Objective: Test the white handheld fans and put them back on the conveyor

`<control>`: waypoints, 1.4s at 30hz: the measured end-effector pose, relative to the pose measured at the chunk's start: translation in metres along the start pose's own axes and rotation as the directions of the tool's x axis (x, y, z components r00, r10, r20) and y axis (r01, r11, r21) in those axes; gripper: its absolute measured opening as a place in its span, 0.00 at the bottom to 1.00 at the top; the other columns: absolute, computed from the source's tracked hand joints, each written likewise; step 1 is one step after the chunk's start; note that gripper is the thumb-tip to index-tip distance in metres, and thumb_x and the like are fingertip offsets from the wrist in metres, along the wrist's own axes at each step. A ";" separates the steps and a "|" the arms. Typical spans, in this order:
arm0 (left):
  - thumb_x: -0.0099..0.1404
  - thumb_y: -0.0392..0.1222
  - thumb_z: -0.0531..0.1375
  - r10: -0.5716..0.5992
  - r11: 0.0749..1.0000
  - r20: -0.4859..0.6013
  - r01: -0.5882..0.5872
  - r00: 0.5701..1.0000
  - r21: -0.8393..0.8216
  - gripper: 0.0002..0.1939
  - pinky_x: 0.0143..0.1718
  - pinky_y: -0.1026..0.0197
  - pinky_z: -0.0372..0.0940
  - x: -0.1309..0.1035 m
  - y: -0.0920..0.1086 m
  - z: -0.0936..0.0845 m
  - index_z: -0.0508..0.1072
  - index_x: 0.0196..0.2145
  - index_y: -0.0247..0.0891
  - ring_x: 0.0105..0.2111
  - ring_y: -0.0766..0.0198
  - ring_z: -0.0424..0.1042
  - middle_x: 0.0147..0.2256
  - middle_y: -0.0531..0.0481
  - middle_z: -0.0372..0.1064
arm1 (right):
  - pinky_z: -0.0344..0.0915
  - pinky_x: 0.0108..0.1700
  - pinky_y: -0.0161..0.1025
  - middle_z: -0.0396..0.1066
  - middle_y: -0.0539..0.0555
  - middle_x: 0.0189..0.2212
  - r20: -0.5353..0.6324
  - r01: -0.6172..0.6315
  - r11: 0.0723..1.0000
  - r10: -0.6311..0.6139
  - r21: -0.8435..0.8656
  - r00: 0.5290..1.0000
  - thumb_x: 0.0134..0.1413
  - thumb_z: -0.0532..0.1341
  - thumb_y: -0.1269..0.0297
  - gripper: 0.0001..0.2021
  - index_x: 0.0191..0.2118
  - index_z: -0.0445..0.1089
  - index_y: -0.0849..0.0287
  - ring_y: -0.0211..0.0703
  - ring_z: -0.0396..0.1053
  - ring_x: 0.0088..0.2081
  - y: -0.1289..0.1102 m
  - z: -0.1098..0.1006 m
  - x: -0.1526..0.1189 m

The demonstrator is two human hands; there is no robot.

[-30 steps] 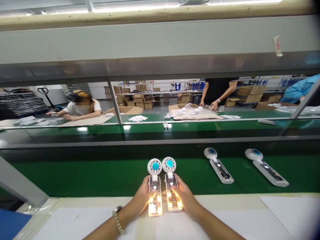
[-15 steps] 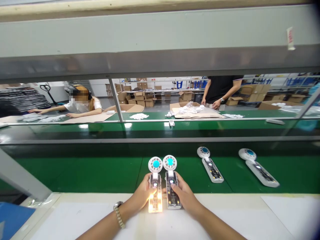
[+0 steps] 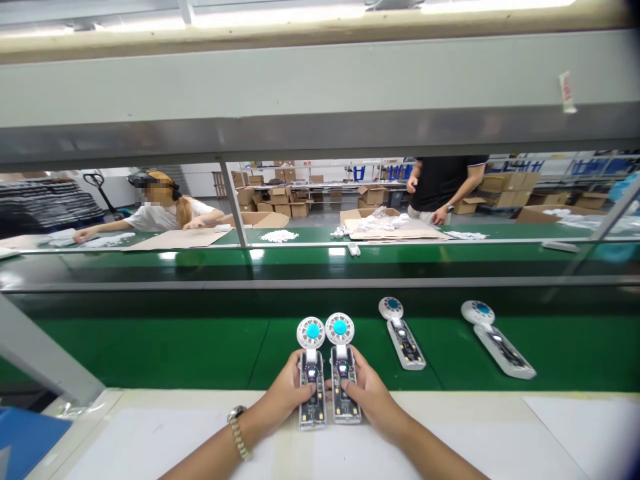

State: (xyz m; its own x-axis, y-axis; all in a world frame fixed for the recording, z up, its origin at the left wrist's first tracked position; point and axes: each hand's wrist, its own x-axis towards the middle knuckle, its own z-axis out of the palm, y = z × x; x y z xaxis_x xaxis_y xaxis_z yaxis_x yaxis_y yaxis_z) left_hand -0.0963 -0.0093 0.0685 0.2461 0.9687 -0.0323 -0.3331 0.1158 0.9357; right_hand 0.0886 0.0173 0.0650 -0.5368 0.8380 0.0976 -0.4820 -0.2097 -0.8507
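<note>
My left hand (image 3: 289,390) is closed round a small handheld fan (image 3: 312,360) with a white round head, a blue centre and a clear body showing its circuit board. In my right hand (image 3: 369,393) is a matching handheld fan (image 3: 343,363), held upright beside the first. Both thumbs press on the fronts of the bodies, and the fan heads nearly touch. A tiny light shows on each board, while the larger yellow lamps lower down look unlit. Two more such fans, a nearer one (image 3: 404,340) and a farther one (image 3: 500,343), lie on the green belt to the right.
The green conveyor belt (image 3: 175,347) runs across, beyond a white worktop (image 3: 200,433). A grey post (image 3: 45,347) stands at the left, near a blue bin (image 3: 30,437). Across the line, two people work near cardboard and white parts (image 3: 279,236). A grey beam (image 3: 300,87) hangs overhead.
The lamps on the left-hand fan went from glowing yellow to unlit. Both fans on the near belt shifted left, while white pieces on the far belt moved right. The co-workers' arms moved.
</note>
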 end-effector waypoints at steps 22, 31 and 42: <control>0.52 0.39 0.68 -0.011 1.000 0.039 0.012 0.999 -0.028 0.28 0.47 0.47 0.64 -0.004 0.007 0.007 0.59 0.48 0.41 0.44 0.54 0.69 0.42 0.46 0.65 | 0.66 0.47 0.51 0.66 0.60 0.48 -0.084 -0.043 0.998 0.047 0.052 0.995 0.39 0.69 0.59 0.40 0.57 0.49 0.54 0.51 0.72 0.42 0.000 0.000 -0.002; 0.53 0.37 0.68 -0.001 0.999 0.058 0.004 0.998 -0.044 0.28 0.46 0.48 0.65 -0.005 0.010 0.009 0.59 0.48 0.42 0.45 0.53 0.69 0.45 0.45 0.64 | 0.68 0.42 0.50 0.66 0.60 0.47 -0.056 -0.030 0.997 0.034 0.066 0.998 0.38 0.70 0.57 0.39 0.56 0.51 0.52 0.52 0.72 0.41 -0.001 0.002 -0.002; 0.56 0.55 0.62 -0.210 0.945 -0.098 0.177 0.973 -0.273 0.20 0.31 0.53 0.71 -0.004 0.024 0.012 0.70 0.38 0.35 0.29 0.59 0.72 0.35 0.45 0.71 | 0.64 0.22 0.34 0.73 0.54 0.29 -0.051 -0.214 0.945 0.233 0.249 0.971 0.44 0.61 0.45 0.22 0.37 0.67 0.61 0.39 0.70 0.22 -0.021 0.003 -0.001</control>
State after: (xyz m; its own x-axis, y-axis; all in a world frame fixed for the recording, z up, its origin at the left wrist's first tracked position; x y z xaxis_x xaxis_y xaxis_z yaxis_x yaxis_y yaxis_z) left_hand -0.0938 -0.0128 0.0949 0.2205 0.9394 -0.2626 -0.5202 0.3410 0.7830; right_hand 0.0974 0.0197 0.0842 -0.5985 0.7905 -0.1300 -0.5130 -0.5028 -0.6958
